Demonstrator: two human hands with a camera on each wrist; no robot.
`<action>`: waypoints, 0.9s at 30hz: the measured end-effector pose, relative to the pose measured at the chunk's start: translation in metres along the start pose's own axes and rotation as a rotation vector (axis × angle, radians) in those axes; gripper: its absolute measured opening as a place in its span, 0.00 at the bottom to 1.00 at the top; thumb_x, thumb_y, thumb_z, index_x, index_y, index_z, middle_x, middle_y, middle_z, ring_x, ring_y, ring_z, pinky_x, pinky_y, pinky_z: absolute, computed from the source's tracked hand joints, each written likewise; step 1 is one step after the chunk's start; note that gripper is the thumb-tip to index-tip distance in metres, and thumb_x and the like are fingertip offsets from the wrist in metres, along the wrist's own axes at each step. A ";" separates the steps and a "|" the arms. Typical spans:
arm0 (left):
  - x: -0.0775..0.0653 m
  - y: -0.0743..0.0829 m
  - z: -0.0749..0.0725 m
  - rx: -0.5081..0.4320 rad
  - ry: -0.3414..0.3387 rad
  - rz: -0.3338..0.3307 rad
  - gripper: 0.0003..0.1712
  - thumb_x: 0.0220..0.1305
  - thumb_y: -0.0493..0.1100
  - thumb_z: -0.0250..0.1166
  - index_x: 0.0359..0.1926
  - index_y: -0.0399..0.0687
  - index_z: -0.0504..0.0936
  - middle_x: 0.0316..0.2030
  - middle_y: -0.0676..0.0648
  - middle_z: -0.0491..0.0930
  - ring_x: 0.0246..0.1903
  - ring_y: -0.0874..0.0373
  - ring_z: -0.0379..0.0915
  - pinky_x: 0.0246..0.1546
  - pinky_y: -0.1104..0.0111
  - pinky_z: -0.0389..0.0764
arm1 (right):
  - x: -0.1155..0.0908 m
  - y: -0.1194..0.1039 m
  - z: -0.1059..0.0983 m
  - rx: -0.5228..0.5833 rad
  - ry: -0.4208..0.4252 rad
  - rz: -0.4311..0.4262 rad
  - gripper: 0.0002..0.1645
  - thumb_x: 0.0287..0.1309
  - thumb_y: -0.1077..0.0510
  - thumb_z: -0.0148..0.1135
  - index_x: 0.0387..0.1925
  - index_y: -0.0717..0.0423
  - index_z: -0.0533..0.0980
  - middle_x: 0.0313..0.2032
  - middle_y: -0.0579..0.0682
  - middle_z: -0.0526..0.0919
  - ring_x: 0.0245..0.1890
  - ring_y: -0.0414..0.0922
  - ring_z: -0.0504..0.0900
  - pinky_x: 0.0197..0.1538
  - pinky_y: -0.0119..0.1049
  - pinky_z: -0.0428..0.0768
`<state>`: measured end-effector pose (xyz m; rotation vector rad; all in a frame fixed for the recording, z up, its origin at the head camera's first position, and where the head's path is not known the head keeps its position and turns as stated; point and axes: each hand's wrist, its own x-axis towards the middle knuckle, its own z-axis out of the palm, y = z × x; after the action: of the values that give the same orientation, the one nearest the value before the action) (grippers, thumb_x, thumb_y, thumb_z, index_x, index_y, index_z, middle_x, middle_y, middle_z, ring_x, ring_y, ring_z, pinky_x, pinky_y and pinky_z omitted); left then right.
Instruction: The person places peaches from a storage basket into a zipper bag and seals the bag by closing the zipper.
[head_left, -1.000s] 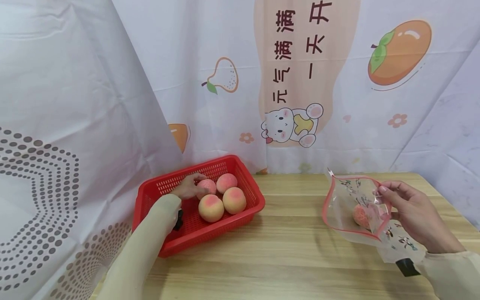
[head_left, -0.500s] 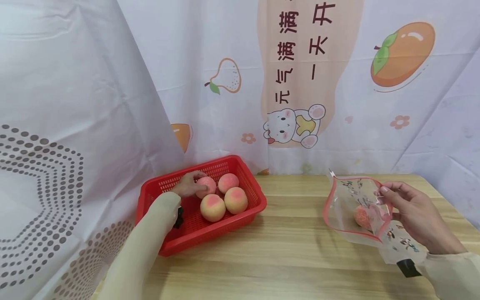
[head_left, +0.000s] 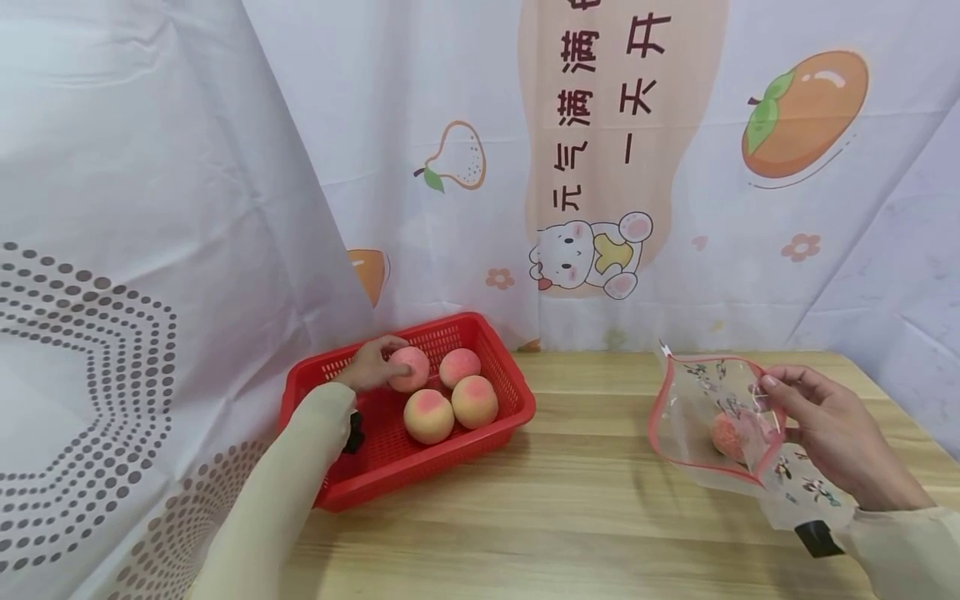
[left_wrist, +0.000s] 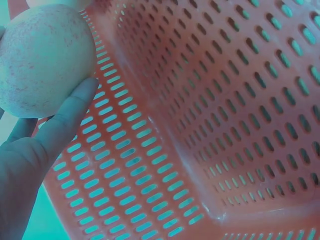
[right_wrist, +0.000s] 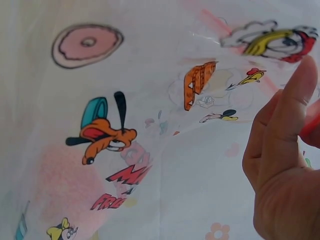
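In the head view my left hand (head_left: 369,367) grips a pink peach (head_left: 409,369) inside the red basket (head_left: 408,475). The left wrist view shows the thumb and fingers of the left hand (left_wrist: 35,150) curled round that peach (left_wrist: 47,62), above the slotted floor. Three other peaches sit beside it, a pink one (head_left: 460,367) and two yellow ones with pink tops (head_left: 429,417). At the right my right hand (head_left: 836,425) pinches the pink rim of a clear zip bag (head_left: 686,417), whose mouth stands open. Through its printed film a pink peach (right_wrist: 65,190) shows faintly.
The wooden table (head_left: 585,500) runs between the basket and the bag. A printed white curtain (head_left: 420,250) hangs behind the table, and a grey-dotted sheet (head_left: 150,250) rises along the left side.
My left hand has closed round the far-left pink peach and shifted it slightly up and away from the yellow ones. The right hand keeps its hold on the bag.
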<state>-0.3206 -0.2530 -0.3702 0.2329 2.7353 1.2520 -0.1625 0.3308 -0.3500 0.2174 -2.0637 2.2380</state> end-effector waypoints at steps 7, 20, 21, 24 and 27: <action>-0.003 0.004 -0.006 -0.011 0.014 0.027 0.33 0.64 0.43 0.69 0.66 0.37 0.69 0.57 0.34 0.73 0.51 0.42 0.71 0.44 0.61 0.81 | -0.001 -0.001 0.000 0.010 0.001 0.015 0.13 0.74 0.65 0.49 0.42 0.48 0.78 0.36 0.40 0.83 0.35 0.35 0.79 0.29 0.32 0.79; -0.015 0.011 -0.014 -0.110 0.038 -0.005 0.35 0.65 0.44 0.68 0.69 0.40 0.67 0.60 0.34 0.71 0.47 0.45 0.73 0.40 0.64 0.82 | -0.001 0.000 -0.002 0.017 -0.015 0.008 0.13 0.74 0.65 0.49 0.42 0.48 0.78 0.37 0.41 0.82 0.36 0.36 0.79 0.29 0.32 0.79; -0.016 0.012 -0.015 -0.106 0.040 0.002 0.35 0.65 0.44 0.68 0.69 0.39 0.67 0.60 0.34 0.71 0.47 0.46 0.73 0.40 0.64 0.82 | -0.001 -0.001 -0.002 0.019 -0.013 0.011 0.13 0.75 0.65 0.48 0.42 0.48 0.78 0.37 0.41 0.82 0.36 0.36 0.79 0.29 0.32 0.79; -0.016 0.014 -0.016 -0.102 0.040 0.012 0.36 0.65 0.44 0.69 0.69 0.39 0.66 0.61 0.34 0.71 0.47 0.46 0.73 0.42 0.60 0.83 | -0.001 0.000 -0.002 0.021 -0.013 0.009 0.13 0.75 0.65 0.48 0.42 0.48 0.78 0.37 0.41 0.83 0.36 0.35 0.79 0.29 0.32 0.79; -0.017 0.016 -0.017 -0.106 0.040 0.014 0.36 0.65 0.45 0.69 0.69 0.40 0.66 0.61 0.34 0.71 0.47 0.46 0.73 0.45 0.54 0.82 | -0.001 0.000 -0.002 0.016 -0.018 0.006 0.12 0.74 0.65 0.49 0.43 0.49 0.78 0.37 0.41 0.83 0.36 0.35 0.79 0.29 0.32 0.79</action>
<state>-0.3057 -0.2584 -0.3466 0.2187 2.6941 1.4155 -0.1615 0.3330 -0.3503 0.2328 -2.0582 2.2656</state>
